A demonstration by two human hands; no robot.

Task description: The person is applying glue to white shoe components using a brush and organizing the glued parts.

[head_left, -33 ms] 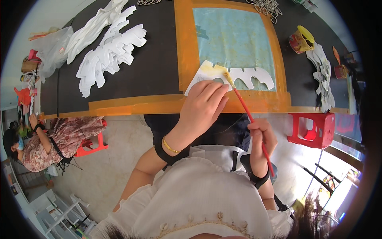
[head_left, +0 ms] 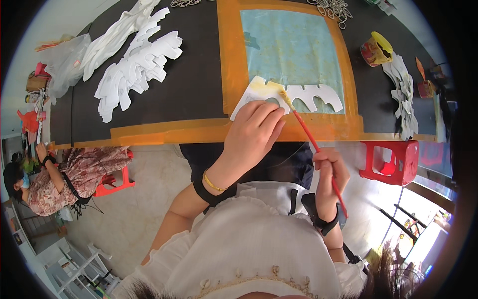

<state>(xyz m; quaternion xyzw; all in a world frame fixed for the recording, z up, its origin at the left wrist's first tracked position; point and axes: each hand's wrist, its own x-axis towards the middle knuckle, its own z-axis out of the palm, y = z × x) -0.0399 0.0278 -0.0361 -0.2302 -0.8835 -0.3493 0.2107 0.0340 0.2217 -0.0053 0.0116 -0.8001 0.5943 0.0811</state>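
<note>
My right hand (head_left: 331, 174) is closed round the red handle of a paintbrush (head_left: 309, 133). The yellowed bristles touch the top middle of a white cut-out piece (head_left: 326, 94) with notches along its edges. Yellowish glue or paint coats the piece's left part. My left hand (head_left: 255, 127) rests on the lower left of this piece, fingers stretched over it and hiding some of it. Beneath lies a blue-green sheet (head_left: 294, 45) with yellowish smears, bordered by orange tape (head_left: 234, 60) on the dark table.
Overlapping white cut-outs (head_left: 132, 74) lie at left, near white fabric (head_left: 107, 42). On the right are a yellow-rimmed tub (head_left: 374, 52), more white pieces (head_left: 404, 99) and metal rings (head_left: 332, 10). A red stool (head_left: 391, 162) stands below; another person (head_left: 64, 172) sits far left.
My right hand and the brush handle's rear end have shifted slightly to the right. The bristles stay at about the same spot; my left hand has hardly moved.
</note>
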